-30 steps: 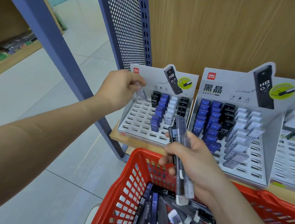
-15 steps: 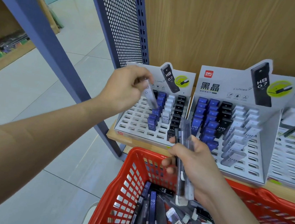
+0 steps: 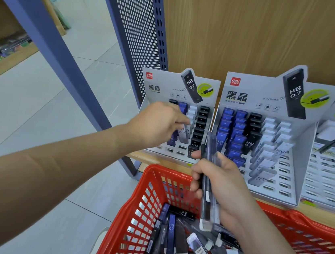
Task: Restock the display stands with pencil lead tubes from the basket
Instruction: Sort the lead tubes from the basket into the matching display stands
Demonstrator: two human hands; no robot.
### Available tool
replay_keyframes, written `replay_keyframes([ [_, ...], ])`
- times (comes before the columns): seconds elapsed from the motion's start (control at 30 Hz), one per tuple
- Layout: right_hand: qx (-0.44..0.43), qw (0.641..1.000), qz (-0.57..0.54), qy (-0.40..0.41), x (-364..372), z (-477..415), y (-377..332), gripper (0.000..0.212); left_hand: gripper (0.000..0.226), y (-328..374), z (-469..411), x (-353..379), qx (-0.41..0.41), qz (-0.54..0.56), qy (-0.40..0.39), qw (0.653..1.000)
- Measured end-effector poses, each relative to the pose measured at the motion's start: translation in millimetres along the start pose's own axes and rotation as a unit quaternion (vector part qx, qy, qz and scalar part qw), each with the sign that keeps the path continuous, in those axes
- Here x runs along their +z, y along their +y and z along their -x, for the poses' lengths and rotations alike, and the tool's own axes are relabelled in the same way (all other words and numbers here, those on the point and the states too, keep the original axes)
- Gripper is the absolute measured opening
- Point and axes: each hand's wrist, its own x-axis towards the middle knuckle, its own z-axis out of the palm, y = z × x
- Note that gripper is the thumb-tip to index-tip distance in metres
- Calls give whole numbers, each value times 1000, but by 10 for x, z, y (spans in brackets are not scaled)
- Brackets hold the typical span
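- Nearest me, the basket (image 3: 163,168) sits low and centre, with loose tubes (image 3: 170,239) heaped in it at all angles.
- Over its far rim my right hand (image 3: 224,186) is wrapped round a bundle (image 3: 212,147) of clear tubes. The bundle stands near upright, caps down towards the basket and tops leaning away to the stands.
- The two hands are apart. The right one waits with the stock, close to the front of the shelf between the two stands.
- Further out and to the left, my left hand (image 3: 158,123) reaches over the left stand (image 3: 157,96) and pinches the top of one grey tube (image 3: 183,134) with its fingertips.
- That tube is the thing that matters. Its long axis runs up and down, tipped back with the slope of the stand, and it is in line with the white column — between the blue row and the black row.
- I judge the next move is a straight push down along that axis. The left hand is plainly the nearer one for it.
- Whether the tube's foot has already entered a slot I cannot tell, as my fingers and the neighbours hide it.
- Beyond and right, the middle stand (image 3: 287,177) has open slots along its front rows — work for the bundle, I judge.
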Motion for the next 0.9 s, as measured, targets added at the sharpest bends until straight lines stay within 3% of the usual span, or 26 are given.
replay_keyframes([
  [0.17, 4, 1000, 7, -11, -8, -8, 16, 25, 26, 8, -17, 19, 44, -52, -22, 997],
  [0.33, 1, 999, -3, -34, -24, -1, -7, 27, 16, 72, -75, 30, -44, 5, -26, 999],
  [0.43, 8, 999, -27, -32, -23, -8, -11, 21, 13, 50, -54, 82, -15, -27, -16, 999],
  [0.53, 6, 999, -42, -34, 1, -22, -38, 38, 14, 122, -68, 27, -20, -24, 16, 999],
  [0.6, -1, 998, -46, -37, 12, -15, -69, 43, 13, 279, -58, -101, -99, 116, 32, 988],
  [0.7, -29, 997, -32, -59, 26, 46, -146, 27, 18, 528, 32, -321, -188, 367, -78, 907],
  [0.77, -48, 996, -15, -75, 23, 122, -196, 29, 14, 653, 137, -411, -187, 410, -119, 885],
  [0.9, -47, 993, -11, -104, 20, 356, -339, 22, 16, 753, 306, -672, -211, 456, -50, 863],
])
